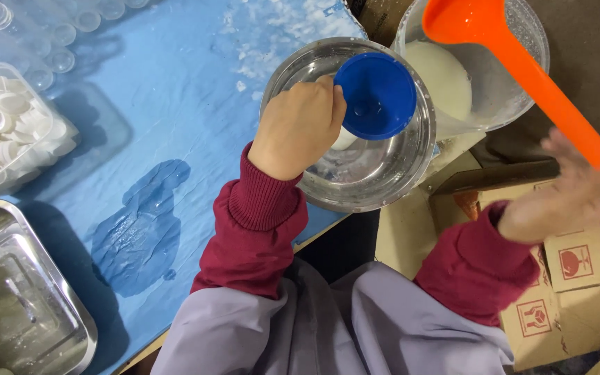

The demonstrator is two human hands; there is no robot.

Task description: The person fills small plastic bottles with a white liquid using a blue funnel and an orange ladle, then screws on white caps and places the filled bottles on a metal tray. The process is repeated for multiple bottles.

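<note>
Wet blue plastic sheet [175, 139] covers the table. Round steel bowl [383, 173] contains a small white bottle [345, 141] under a glossy blue funnel [375, 96], gripped by the closed left hand [296, 128]. Blurred right hand [571, 194] grasps an orange plastic ladle [515, 62] over a clear tub [494, 104] of white liquid.

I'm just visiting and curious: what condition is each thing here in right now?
Left hand: gripping a small bottle under the blue funnel.
Right hand: holding the orange ladle, raised, blurred.
Steel bowl: wet.
Clear tub: holds white liquid.
Blue table cover: wet patch.
</note>
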